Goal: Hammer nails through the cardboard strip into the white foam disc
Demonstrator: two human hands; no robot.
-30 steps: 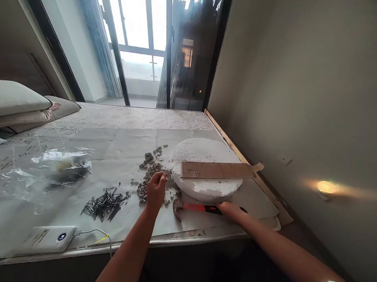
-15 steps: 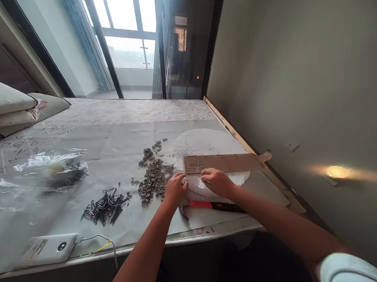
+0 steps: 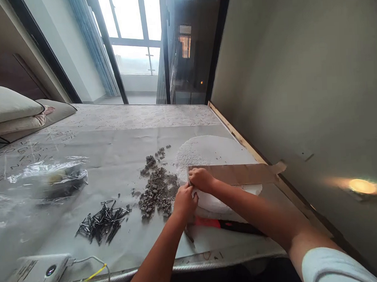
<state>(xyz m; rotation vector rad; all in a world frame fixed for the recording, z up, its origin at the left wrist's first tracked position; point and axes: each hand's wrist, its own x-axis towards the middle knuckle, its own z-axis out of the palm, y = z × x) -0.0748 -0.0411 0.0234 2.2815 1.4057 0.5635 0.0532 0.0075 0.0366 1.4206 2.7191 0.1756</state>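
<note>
A long brown board (image 3: 240,173) lies across a white foam slab (image 3: 214,150). My right hand (image 3: 202,179) is closed over the board's left end, fingertips pressed down near the corner; what they pinch, if anything, is hidden. My left hand (image 3: 185,200) meets it at the near left corner, fingers curled and touching the board's edge, contents not visible. Under my right forearm lies a hammer (image 3: 208,222) with a red and black handle, its head partly covered by my left wrist. Left of the slab spreads a heap of grey gravel (image 3: 158,191).
A pile of dark nails (image 3: 102,221) lies on the grey sheet, left of the gravel. Beyond it is a clear plastic bag (image 3: 67,177) with dark contents. A white power bank (image 3: 40,271) with a cable sits at the front edge. A wooden rail (image 3: 235,132) runs along the wall.
My right hand has moved left along the board to its corner, covering the rows of small dots seen there before. My left hand stays at the corner. The camera view has shifted slightly.
</note>
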